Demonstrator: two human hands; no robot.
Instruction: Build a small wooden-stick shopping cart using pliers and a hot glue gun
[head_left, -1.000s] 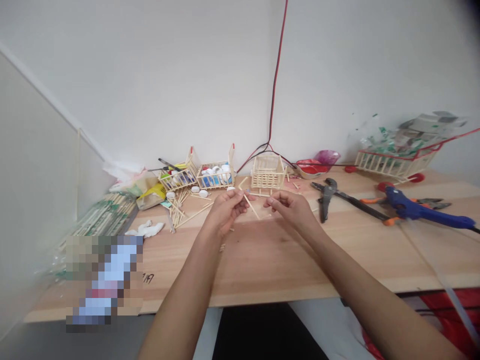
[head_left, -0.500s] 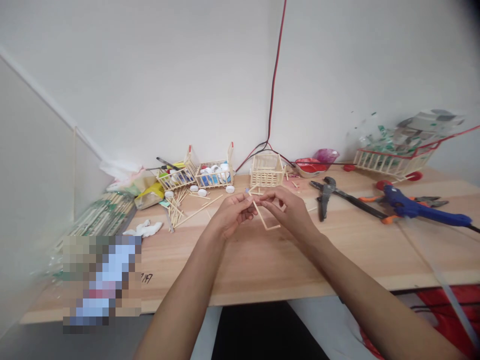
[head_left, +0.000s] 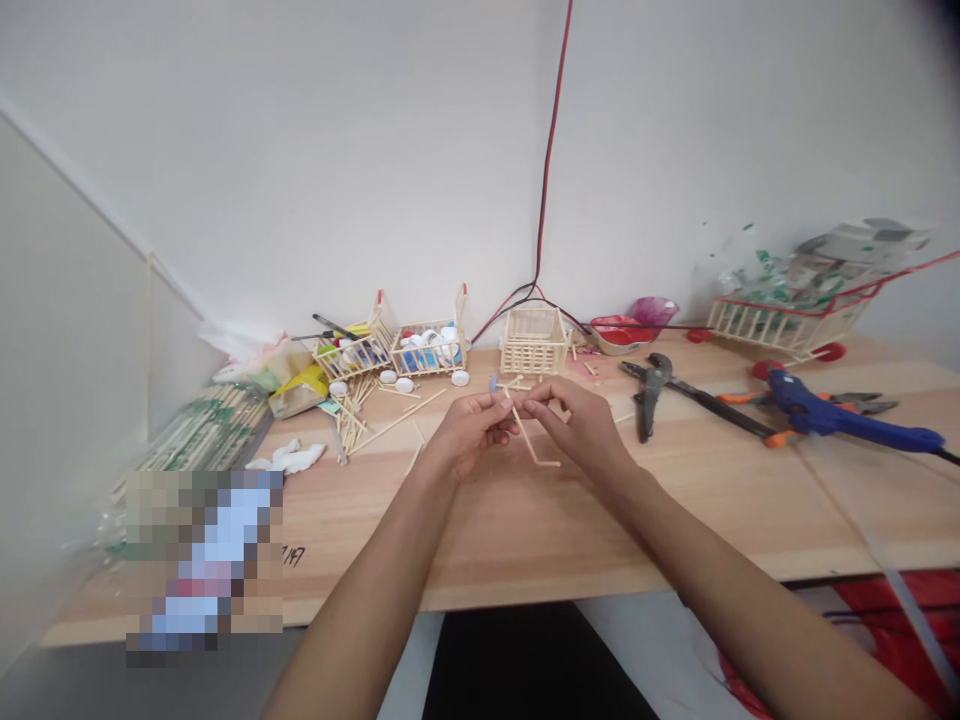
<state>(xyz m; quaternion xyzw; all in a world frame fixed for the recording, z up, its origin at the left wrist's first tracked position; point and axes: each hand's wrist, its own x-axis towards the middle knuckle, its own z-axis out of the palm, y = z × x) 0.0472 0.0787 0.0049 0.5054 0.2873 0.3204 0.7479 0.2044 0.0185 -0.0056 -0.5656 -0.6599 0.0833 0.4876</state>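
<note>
Over the middle of the table, my left hand [head_left: 472,425] pinches a thin bent frame of wooden sticks [head_left: 529,440] near its upper end. My right hand [head_left: 574,415] is closed at that same upper end, thumb and index finger together; its fingertips hide what lies between them. The frame's long side slants down to the right and ends in a short crosspiece. Just behind my hands stands a slatted wooden stick basket [head_left: 534,342], with short sticks [head_left: 516,384] lying in front of it.
Two small wheeled stick carts [head_left: 429,350] [head_left: 352,354] hold small items at the back left, near loose sticks [head_left: 360,415] and bagged sticks [head_left: 202,440]. On the right lie black pliers [head_left: 651,395], a blue glue gun [head_left: 847,412] and a larger cart [head_left: 784,325]. A red bowl [head_left: 622,335] sits behind.
The stick frame has turned slightly, its lower end shifting down and its crosspiece now looking flatter. My fingers have shifted a little at the upper end.
</note>
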